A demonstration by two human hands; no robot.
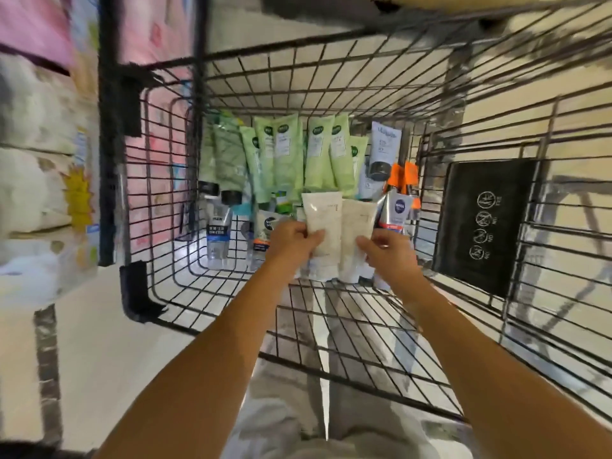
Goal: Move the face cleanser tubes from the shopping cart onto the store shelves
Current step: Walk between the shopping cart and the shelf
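Both my arms reach into a black wire shopping cart (172, 180). My left hand (291, 241) grips a white face cleanser tube (324, 220) near its lower half. Beside it, my right hand (389, 248) grips a second white tube (356, 226). The two tubes stand upright, side by side, above the cart floor. Behind them lie several pale green tubes (288, 157) leaning on the cart's far wall, a blue-grey tube with a dark cap (384, 150), silver tubes with orange ends (399, 203) and clear blue-labelled tubes (218, 230).
A black warning panel (483, 223) hangs on the cart's right wall. Shelves with pink and white packaged goods (36, 134) stand to the left. Pale floor tiles (99, 342) show below the cart. The picture is blurred by motion.
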